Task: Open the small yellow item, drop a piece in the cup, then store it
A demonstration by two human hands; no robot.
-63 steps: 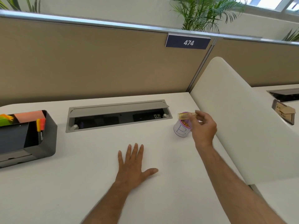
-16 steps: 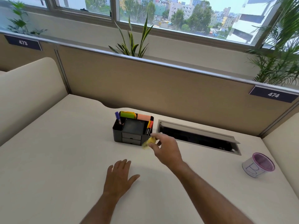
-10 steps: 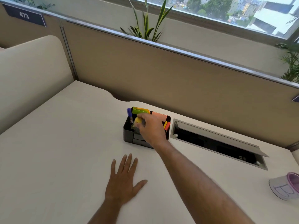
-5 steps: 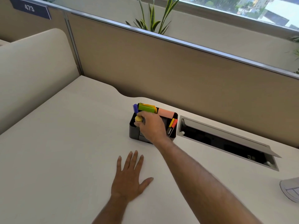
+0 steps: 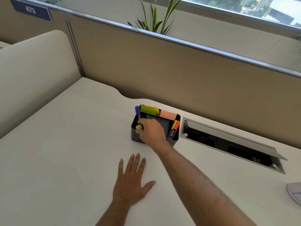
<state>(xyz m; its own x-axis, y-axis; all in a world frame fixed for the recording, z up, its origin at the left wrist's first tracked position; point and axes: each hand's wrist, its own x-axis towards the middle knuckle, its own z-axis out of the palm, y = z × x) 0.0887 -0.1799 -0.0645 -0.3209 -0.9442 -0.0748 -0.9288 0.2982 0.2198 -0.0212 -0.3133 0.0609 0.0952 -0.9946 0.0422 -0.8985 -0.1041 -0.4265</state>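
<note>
Right grip pinching the small yellow item at the organizer's near-left corner.

My right hand (image 5: 152,130) has its grip pressed together on the small yellow item (image 5: 139,127): only a rounded yellow end shows past my fingertips, the rest hidden under the hand, right over the left front compartment of the black desk organizer (image 5: 174,141). Judged light, stiff and smooth, likely slippery; best held by its sides with fingertips, lowered end-first so it clears the purple marker (image 5: 137,111) standing just behind. Green and pink sticky pads, yellow and red markers fill the other slots. My left hand (image 5: 130,180) lies flat and spread on the desk (image 5: 57,152), holding nothing. Cup (image 5: 294,192) barely in view at far right edge, well apart. Storing looks nearly done.
</note>
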